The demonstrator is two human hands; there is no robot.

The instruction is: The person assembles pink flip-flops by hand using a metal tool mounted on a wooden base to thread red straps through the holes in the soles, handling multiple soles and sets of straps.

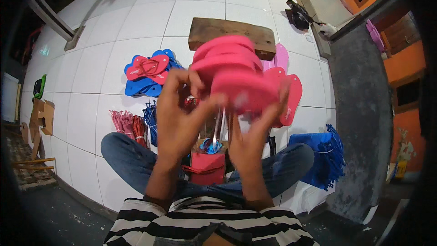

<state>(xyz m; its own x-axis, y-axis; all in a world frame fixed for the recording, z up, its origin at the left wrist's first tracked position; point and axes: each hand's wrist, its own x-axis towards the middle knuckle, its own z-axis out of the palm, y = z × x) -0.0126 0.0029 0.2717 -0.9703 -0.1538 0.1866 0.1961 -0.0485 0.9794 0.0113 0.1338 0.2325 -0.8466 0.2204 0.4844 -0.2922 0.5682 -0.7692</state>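
Note:
Several pink flip-flop soles (227,57) are stacked in front of me, partly smeared by motion. My right hand (250,141) grips the nearest pink sole (246,89), its thumb along the right edge and its other fingers beneath. At the left edge of the soles, my left hand (180,109) has curled fingers, with the thumb against the near sole. Below the hands, a shiny metal rod (219,125) stands by a small blue cup (210,146). A red block (207,168) lies between my crossed legs.
Beyond the soles lies a wooden block (232,32). Blue and pink flip-flops (148,70) are piled at left, pink ones (291,98) at right. Bundled pink and red straps (129,125) lie by my left knee, blue straps (325,157) by my right knee.

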